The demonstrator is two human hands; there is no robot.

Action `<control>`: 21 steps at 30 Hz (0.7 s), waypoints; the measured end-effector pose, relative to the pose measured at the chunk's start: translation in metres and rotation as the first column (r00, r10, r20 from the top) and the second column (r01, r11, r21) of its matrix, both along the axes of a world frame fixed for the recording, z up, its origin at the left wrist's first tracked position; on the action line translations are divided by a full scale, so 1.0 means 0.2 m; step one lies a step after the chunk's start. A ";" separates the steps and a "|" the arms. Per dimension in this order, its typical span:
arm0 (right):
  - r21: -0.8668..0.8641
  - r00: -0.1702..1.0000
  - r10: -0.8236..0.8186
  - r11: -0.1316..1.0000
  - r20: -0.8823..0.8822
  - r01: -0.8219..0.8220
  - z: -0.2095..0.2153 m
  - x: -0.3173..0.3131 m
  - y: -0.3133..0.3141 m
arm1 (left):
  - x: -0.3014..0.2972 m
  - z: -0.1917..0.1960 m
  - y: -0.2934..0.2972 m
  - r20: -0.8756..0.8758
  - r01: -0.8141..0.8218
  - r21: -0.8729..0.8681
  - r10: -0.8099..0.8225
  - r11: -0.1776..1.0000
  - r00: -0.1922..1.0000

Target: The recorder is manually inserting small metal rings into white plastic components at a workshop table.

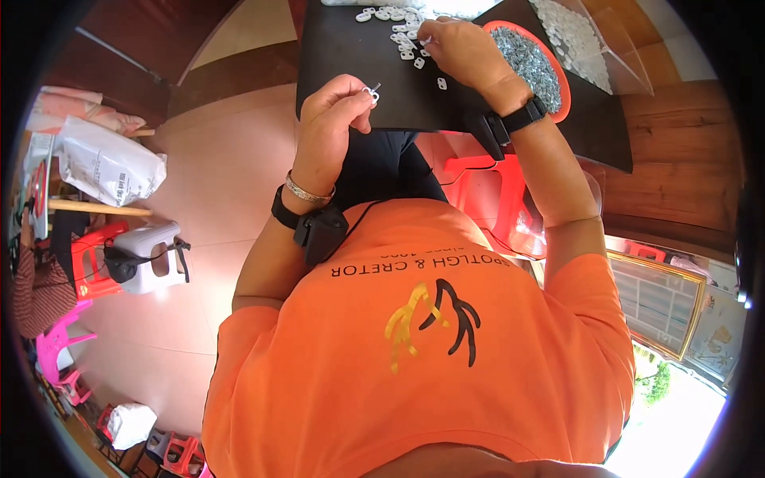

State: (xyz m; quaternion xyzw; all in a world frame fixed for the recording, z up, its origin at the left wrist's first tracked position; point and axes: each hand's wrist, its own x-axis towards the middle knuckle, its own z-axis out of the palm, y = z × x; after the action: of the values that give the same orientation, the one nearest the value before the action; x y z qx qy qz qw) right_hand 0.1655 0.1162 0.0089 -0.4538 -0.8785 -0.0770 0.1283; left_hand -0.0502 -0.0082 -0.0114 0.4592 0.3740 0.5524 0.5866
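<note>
head view: my left hand (pixel 339 111) pinches a small white clip (pixel 372 94) w/ metal pin; right hand (pixel 466 49) fingers together on, i think, another white piece (pixel 420 41), beside red tray (pixel 562 80).

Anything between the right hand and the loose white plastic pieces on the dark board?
Nothing visible. The right hand already rests among the small white plastic pieces scattered on the dark board, fingertips touching them. The left hand sits apart, pinching one small white piece with a metal pin.
</note>
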 end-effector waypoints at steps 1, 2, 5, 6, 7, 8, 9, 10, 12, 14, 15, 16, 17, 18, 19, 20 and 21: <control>0.000 1.000 -0.001 1.000 0.000 0.001 0.00 0.00 0.00 | 0.00 0.00 0.00 0.000 0.001 0.000 -0.001 1.000 1.000; -0.003 1.000 -0.007 1.000 0.004 0.007 0.00 0.00 0.00 | 0.00 0.00 0.00 -0.006 -0.006 -0.002 0.006 1.000 1.000; -0.004 1.000 0.003 1.000 -0.012 -0.003 -0.03 0.02 0.02 | 0.01 0.00 0.00 -0.020 -0.013 -0.004 0.012 1.000 1.000; -0.004 0.999 0.021 1.000 -0.029 -0.021 -0.04 0.03 0.03 | 0.01 0.01 0.00 -0.027 -0.016 -0.005 0.016 1.000 1.000; -0.001 0.999 0.018 1.000 -0.032 -0.018 -0.04 0.04 0.04 | 0.01 0.00 0.00 -0.030 -0.013 -0.002 0.013 1.000 0.999; -0.038 0.999 0.020 0.999 -0.038 -0.022 -0.04 0.04 0.05 | 0.01 0.00 0.00 -0.031 -0.011 0.002 0.011 1.000 0.999; -0.075 0.999 0.022 0.997 -0.044 -0.025 -0.04 0.05 0.05 | 0.01 -0.01 0.00 -0.033 -0.009 0.007 0.009 1.000 0.999; -0.073 0.999 0.019 0.997 -0.048 -0.022 -0.03 0.05 0.05 | 0.01 0.00 0.00 -0.037 -0.006 0.010 0.006 1.000 0.999; -0.150 0.995 -0.032 0.989 -0.090 0.018 -0.02 0.04 0.05 | 0.01 0.00 0.00 -0.047 -0.022 0.013 0.023 1.000 0.999; -0.160 0.994 -0.061 0.986 -0.088 0.046 -0.02 0.03 0.05 | 0.02 0.01 0.00 -0.053 -0.022 0.017 0.023 1.000 0.998; -0.172 0.993 -0.084 0.983 -0.080 0.069 -0.02 0.02 0.05 | 0.02 0.01 0.00 -0.053 -0.028 0.016 0.029 0.999 0.998; -0.170 0.992 -0.089 0.983 -0.086 0.074 -0.03 0.02 0.06 | 0.02 0.01 -0.01 -0.059 -0.022 0.019 0.024 1.000 0.998; -0.167 0.992 -0.085 0.984 -0.096 0.068 -0.03 0.02 0.06 | 0.02 0.01 -0.01 -0.047 -0.034 0.027 0.035 0.999 0.998; -0.164 0.991 -0.081 0.984 -0.106 0.063 -0.04 0.02 0.07 | 0.03 0.01 -0.01 -0.035 -0.045 0.035 0.046 0.998 0.998; -0.163 0.990 -0.083 0.985 -0.111 0.064 -0.03 0.01 0.06 | 0.02 0.01 -0.01 -0.041 -0.042 0.037 0.044 0.998 0.998; -0.182 0.990 -0.097 0.980 -0.101 0.078 -0.02 -0.01 0.05 | 0.02 0.00 -0.01 -0.040 -0.051 0.033 0.052 0.998 0.998; -0.201 0.990 -0.111 0.975 -0.091 0.091 -0.01 -0.01 0.04 | 0.02 0.00 -0.01 -0.038 -0.059 0.030 0.060 0.998 0.997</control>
State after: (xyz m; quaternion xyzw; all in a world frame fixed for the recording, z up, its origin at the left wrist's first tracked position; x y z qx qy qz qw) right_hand 0.1632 0.1241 0.0072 -0.5117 -0.8499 0.0266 0.1233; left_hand -0.0465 -0.0099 -0.0114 0.4669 0.3911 0.5658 0.5558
